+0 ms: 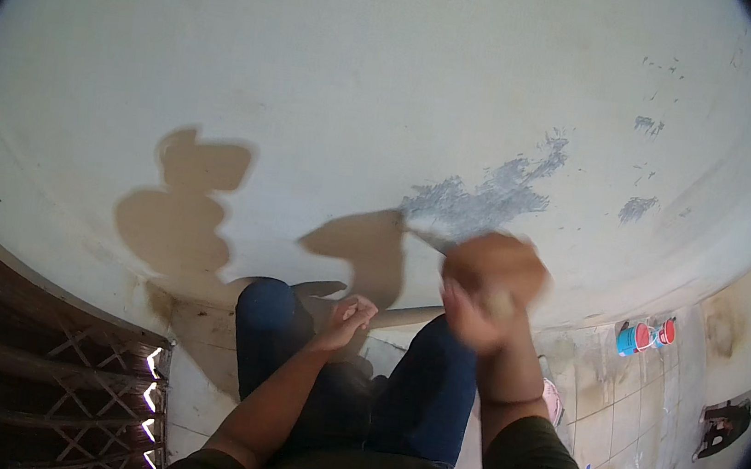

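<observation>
My right hand (484, 298), smeared by motion, is closed round the handle of what looks like a scraper. Its thin blade (430, 240) points left, close to the pale wall (318, 89). Just above it is a rough grey patch (482, 196) where the pale coat is gone from the wall. My left hand (351, 315) hovers between my bent knees with its fingers curled in. Nothing shows in its fingers. The scraper's handle is mostly hidden by my right hand.
At the left is a dark folding lattice gate (63, 375). Blue and red paint buckets (633, 339) stand on the tiled floor (593, 435) at the right. A dark object (724, 430) lies farther right. Smaller bare grey spots (638, 208) mark the wall, and shadows fall on it.
</observation>
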Demonstrator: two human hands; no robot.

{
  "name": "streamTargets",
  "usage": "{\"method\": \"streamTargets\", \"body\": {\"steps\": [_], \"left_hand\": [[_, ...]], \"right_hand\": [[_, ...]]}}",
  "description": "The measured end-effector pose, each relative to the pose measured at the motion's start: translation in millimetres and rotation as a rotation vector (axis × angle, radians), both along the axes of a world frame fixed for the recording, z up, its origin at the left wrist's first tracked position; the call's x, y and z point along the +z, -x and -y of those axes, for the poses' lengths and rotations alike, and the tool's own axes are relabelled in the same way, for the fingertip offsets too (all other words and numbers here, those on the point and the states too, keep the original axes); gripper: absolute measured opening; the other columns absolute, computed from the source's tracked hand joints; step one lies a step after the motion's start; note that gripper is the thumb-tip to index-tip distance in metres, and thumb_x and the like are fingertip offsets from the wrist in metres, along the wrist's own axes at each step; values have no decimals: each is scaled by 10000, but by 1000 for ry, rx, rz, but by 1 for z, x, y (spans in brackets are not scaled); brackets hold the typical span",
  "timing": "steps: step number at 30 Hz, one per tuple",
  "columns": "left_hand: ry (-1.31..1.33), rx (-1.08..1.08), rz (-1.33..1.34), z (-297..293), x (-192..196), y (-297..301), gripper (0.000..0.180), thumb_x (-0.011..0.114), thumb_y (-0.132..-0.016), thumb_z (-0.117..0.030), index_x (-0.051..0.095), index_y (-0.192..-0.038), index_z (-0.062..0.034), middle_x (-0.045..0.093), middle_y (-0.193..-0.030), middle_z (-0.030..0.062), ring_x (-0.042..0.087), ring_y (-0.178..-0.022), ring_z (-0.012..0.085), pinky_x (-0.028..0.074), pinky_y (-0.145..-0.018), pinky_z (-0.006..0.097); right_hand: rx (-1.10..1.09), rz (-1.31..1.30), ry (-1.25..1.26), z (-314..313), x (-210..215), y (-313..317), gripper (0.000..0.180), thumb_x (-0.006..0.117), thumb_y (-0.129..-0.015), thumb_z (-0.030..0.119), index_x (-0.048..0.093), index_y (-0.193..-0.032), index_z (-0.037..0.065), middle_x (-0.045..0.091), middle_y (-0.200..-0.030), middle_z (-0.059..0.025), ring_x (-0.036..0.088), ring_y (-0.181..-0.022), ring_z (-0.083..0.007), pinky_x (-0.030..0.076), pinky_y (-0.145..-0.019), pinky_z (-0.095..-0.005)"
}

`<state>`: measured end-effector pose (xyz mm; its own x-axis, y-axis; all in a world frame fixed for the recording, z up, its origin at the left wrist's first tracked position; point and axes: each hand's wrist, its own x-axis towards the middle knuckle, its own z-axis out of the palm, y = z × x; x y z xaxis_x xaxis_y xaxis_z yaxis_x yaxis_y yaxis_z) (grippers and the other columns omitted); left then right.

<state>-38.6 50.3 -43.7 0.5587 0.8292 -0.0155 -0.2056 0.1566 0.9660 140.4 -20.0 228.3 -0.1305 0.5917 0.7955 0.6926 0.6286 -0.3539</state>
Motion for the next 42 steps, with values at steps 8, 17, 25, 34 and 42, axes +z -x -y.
{"method": "streamTargets", "body": {"steps": [8, 17, 25, 34, 42], "left_hand": [[22, 59, -39, 4, -7, 3, 154, 603, -932, -178, 625, -930, -26, 587, -797, 21, 521, -709, 91, 431, -646, 269], [229, 2, 214, -2, -6, 9, 399, 507, -964, -396, 674, -875, -44, 527, -665, 0, 511, -632, 111, 432, -641, 264], [621, -141, 74, 10, -7, 4, 378, 553, -936, -456, 673, -969, -99, 617, -791, 2, 561, -725, 107, 434, -668, 270], [255, 51, 86, 7, 11, 7, 242, 669, -872, -240, 681, -995, -33, 649, -924, 17, 593, -802, 134, 443, -702, 279], [353, 446, -87, -14, -8, 13, 197, 635, -896, -208, 660, -988, -35, 632, -855, 12, 560, -694, 100, 435, -574, 257]], "right_hand": [[-294, 609, 243, 40, 53, 28, 135, 669, -620, 20, 558, -559, 68, 521, -539, -82, 545, -505, -260, 427, -489, -352], [746, -89, 59, 4, -57, 54, 355, 617, -707, -59, 368, -501, 88, 395, -513, -32, 415, -394, -202, 286, -386, -341], [513, -14, -87, 38, -187, 77, 246, 656, -696, -28, 468, -581, 80, 504, -614, -44, 508, -491, -221, 416, -454, -325], [157, 85, 114, 44, -217, 73, 221, 658, -788, 240, 569, -855, 49, 530, -870, -117, 530, -808, -297, 421, -757, -457], [88, -501, 354, 22, -279, 66, 294, 572, -856, 190, 449, -1050, 6, 421, -897, -102, 440, -776, -194, 371, -716, -324]]}}
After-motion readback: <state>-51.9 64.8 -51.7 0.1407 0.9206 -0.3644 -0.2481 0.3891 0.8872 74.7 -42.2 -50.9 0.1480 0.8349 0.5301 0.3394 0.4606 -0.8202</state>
